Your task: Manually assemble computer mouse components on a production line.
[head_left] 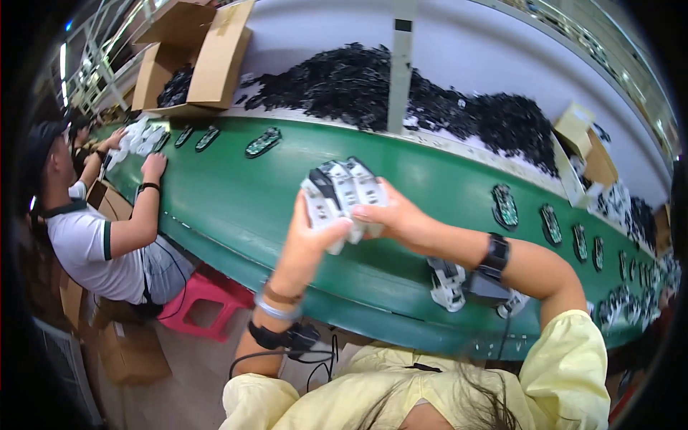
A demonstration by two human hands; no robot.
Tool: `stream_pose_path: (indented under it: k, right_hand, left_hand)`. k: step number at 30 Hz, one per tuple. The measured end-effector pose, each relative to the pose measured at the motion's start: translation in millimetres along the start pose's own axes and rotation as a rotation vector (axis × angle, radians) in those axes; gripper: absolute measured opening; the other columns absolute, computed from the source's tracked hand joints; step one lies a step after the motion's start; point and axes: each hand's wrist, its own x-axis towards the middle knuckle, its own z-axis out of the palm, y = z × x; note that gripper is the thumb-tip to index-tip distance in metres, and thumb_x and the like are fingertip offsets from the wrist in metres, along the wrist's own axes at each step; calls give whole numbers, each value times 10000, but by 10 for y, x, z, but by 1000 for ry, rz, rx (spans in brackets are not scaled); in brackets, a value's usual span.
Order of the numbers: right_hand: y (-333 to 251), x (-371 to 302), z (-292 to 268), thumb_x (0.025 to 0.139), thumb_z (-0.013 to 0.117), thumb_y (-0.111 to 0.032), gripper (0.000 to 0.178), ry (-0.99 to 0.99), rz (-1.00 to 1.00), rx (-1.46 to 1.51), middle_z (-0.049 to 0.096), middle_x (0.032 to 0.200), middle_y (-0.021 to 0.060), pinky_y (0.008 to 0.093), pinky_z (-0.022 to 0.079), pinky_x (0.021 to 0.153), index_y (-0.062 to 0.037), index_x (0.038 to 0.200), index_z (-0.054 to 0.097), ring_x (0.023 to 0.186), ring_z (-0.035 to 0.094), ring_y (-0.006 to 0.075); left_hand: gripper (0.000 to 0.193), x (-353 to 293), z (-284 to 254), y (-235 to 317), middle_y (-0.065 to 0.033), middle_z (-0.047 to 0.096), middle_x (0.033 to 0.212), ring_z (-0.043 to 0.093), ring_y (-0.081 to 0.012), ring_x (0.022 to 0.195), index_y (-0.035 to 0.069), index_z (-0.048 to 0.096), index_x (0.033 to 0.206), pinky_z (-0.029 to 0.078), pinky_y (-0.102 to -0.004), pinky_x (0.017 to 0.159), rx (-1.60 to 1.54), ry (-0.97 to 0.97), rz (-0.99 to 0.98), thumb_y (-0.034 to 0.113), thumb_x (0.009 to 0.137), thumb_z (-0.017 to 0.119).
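1. The step in hand looks like gathering or handling: the left hand (pixel 307 240) and right hand (pixel 398 213) grip a cluster of white shells (pixel 351 190) between them, above the green desk (pixel 229 186).
2. The next move probably calls for steady pressure from both sides, keeping the pieces together.
3. The shells look like rigid plastic, elongated, with dark slots.
4. Beyond, thin black parts (pixel 337 86) form a jumbled heap.

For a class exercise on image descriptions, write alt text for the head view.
A person's left hand and right hand hold white and black parts over a green work surface. Green circuit boards lie on it, small dark pieces are piled behind, and a co-worker sits at left.
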Motion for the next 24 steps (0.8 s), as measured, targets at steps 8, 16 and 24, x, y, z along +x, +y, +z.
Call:
stream_pose_path:
  k: [8,16,24]
  right_hand:
    - [633,1071,475,872,386,-682,742,-83,398,-306,609,1019,109,304,512,570,-55,1254,492,842,575,149]
    - [375,706,-67,878,296,-693,829,-359,453,-469,633,857,154,315,528,498,42,1192,517,633,614,199]
    - [-540,-389,-1495,810,641,-254,299,-35,-98,-1035,675,914,179,365,516,786,-27,1004,660,848,663,267]
  left_hand:
    - [796,393,-1167,400,-116,515,1263,548,-184,1077,12,254,1440,460,-294,896,602,83,-403,149,800,708]
    - [603,163,121,234,-195,481,1316,456,-351,1225,3,460,1298,357,-401,1021,1374,503,458,39,738,681]
    - [410,-59,349,-78,-180,522,1238,513,-374,1118,24,593,1118,419,-422,933,1362,116,272,-23,715,659]
